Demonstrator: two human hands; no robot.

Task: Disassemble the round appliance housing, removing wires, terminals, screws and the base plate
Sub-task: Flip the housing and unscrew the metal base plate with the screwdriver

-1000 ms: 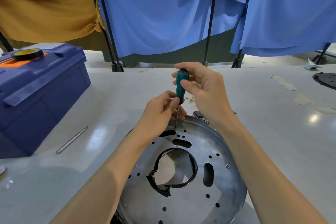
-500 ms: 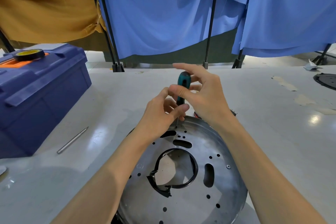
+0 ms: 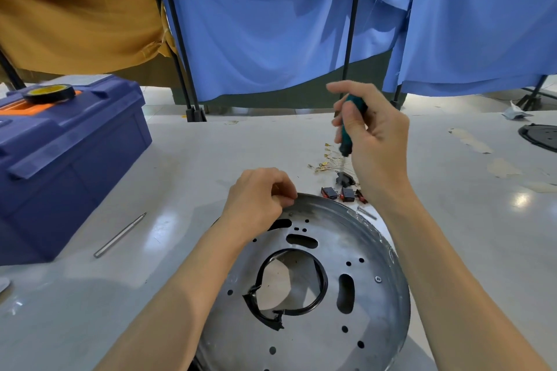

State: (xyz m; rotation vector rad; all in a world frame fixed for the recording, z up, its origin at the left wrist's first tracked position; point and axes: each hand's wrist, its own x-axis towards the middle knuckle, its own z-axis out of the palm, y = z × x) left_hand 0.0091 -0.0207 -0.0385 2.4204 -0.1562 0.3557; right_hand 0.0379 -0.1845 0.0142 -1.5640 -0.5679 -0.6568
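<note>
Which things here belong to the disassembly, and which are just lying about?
Job: round housing, screwdriver in the right hand, removed terminals, switches.
Lying about: blue toolbox, tape roll, metal rod, black disc.

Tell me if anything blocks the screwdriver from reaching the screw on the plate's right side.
Nothing visible does. The right hand holds the screwdriver raised beyond the plate; the screw lies uncovered, and the left hand is at the far rim.
</note>
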